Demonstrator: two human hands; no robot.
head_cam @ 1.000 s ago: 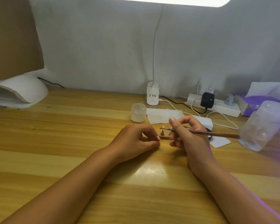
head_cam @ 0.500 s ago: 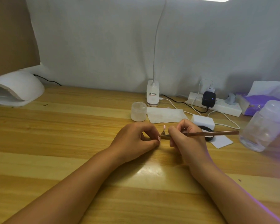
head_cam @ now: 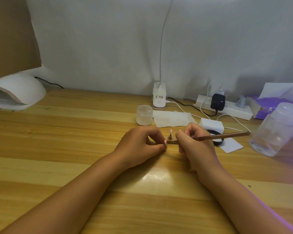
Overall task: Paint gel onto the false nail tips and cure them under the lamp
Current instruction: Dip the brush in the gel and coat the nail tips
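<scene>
Left hand thumb and forefinger pinched on small pink nail tip. Right hand fingers clamped round brush, bristle end at that tip. Second tip upright on stand just behind, between hands. Jar near. Cure lamp far left on table.

2 hands: left hand, right hand | 1 brush | 1 stick | 1 jar | 1 curing lamp | 1 power strip
</scene>
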